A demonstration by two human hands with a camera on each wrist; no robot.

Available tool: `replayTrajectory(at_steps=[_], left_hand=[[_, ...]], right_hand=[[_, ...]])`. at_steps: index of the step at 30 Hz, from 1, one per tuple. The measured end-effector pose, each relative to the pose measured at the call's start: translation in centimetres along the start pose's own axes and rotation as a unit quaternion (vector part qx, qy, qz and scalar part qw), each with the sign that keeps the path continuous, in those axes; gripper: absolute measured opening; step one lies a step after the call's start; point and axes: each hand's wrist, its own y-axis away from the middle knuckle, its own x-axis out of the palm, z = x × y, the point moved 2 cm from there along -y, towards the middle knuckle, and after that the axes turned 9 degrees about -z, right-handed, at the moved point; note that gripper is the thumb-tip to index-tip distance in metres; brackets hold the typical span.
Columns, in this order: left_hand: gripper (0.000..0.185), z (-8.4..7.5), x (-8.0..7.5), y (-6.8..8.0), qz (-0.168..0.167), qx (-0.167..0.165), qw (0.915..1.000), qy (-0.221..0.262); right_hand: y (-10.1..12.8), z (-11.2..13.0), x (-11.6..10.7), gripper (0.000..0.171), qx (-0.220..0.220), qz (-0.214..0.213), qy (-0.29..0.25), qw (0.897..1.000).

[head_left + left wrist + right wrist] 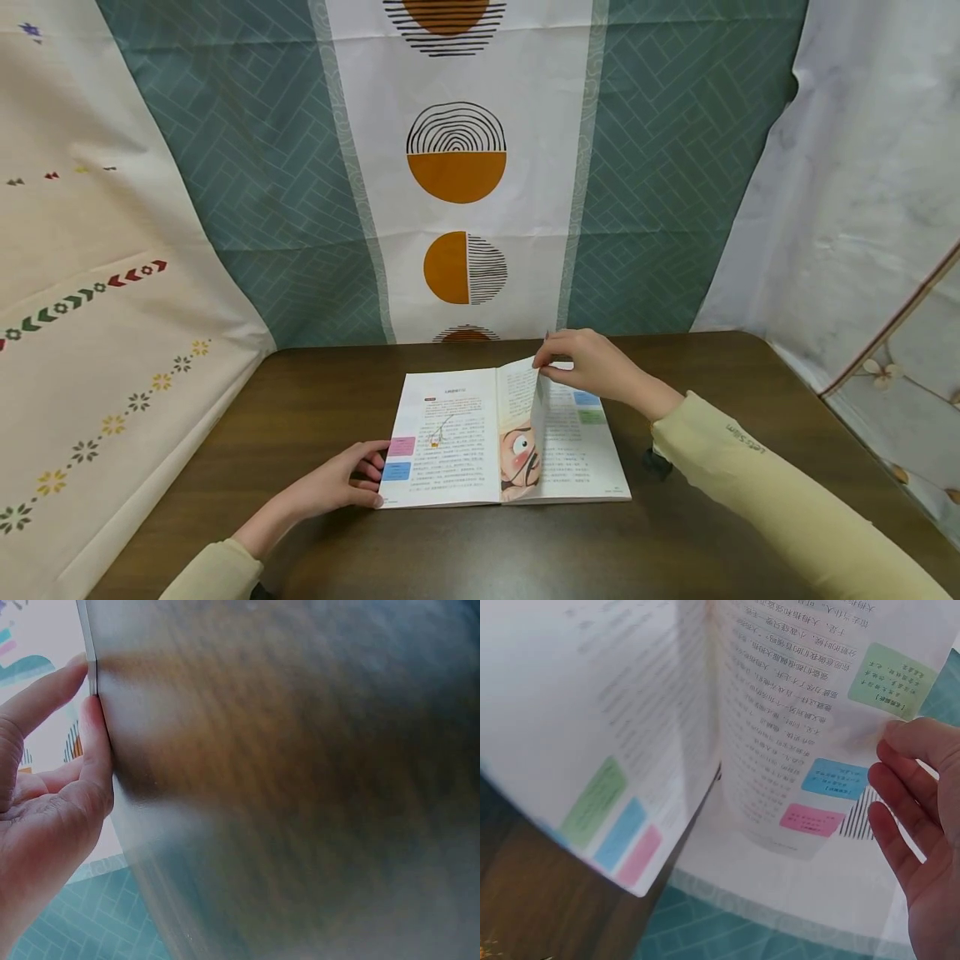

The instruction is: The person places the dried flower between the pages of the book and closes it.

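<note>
An open book point(442, 442) lies flat on the dark wooden table point(300, 400). My left hand point(341, 483) rests at the book's lower left corner. In the left wrist view the thumb and a straight finger of the left hand point(52, 795) touch the book's edge point(91, 645). My right hand point(592, 362) pinches the top edge of one page point(521, 417) and holds it lifted, curved above the spine. The right wrist view shows that page point(795, 712) with coloured text boxes, with the right hand's fingers point(915, 802) behind its edge.
Patterned cloth hangs behind the table point(457, 167) and at both sides. The table's right corner point(757, 342) is rounded. A small dark object point(656, 462) sits under my right forearm, beside the book.
</note>
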Motion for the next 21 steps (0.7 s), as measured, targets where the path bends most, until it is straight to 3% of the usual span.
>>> replayTrajectory(at_steps=[21], left_hand=[[0.084,-0.2,0.0,0.2,-0.001,0.007,1.0,0.006]], right_hand=[[-6.2,4.1,3.4,0.007,-0.04,0.022,-0.016,0.999]])
